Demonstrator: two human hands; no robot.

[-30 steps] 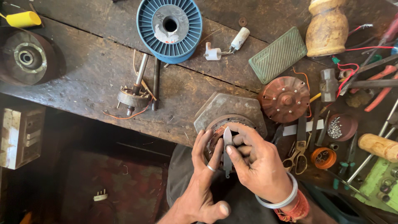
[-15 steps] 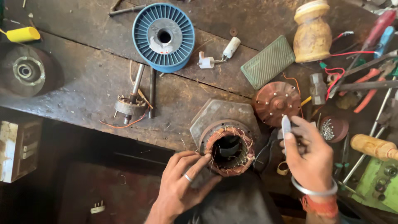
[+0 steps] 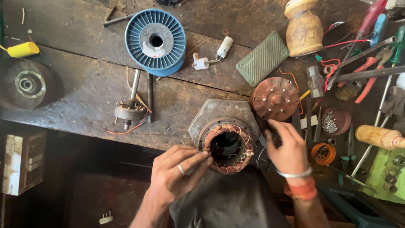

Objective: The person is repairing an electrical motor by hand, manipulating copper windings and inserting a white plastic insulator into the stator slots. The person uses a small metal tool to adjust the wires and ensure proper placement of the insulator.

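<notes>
A motor stator (image 3: 228, 145) with copper windings and a grey metal housing sits at the bench's near edge, resting against my lap. My left hand (image 3: 177, 175), a ring on one finger, pinches the left rim of the copper winding with its fingertips together. My right hand (image 3: 289, 150), with a bangle and red thread at the wrist, hovers just right of the stator. Its fingers are spread over small dark tools lying there, and I see nothing gripped in it.
A blue wire spool (image 3: 156, 41), a rotor on a shaft (image 3: 130, 110) and a round copper-coloured end cap (image 3: 275, 98) lie behind the stator. Screwdrivers, pliers, a wooden pot (image 3: 303, 27) and a dish of screws (image 3: 335, 121) crowd the right side. A dark disc (image 3: 25, 84) sits left.
My right hand let go of the stator, swung right holding a small grey tool, then lowered onto the bench beside the stator. My left hand stayed at the stator's rim.
</notes>
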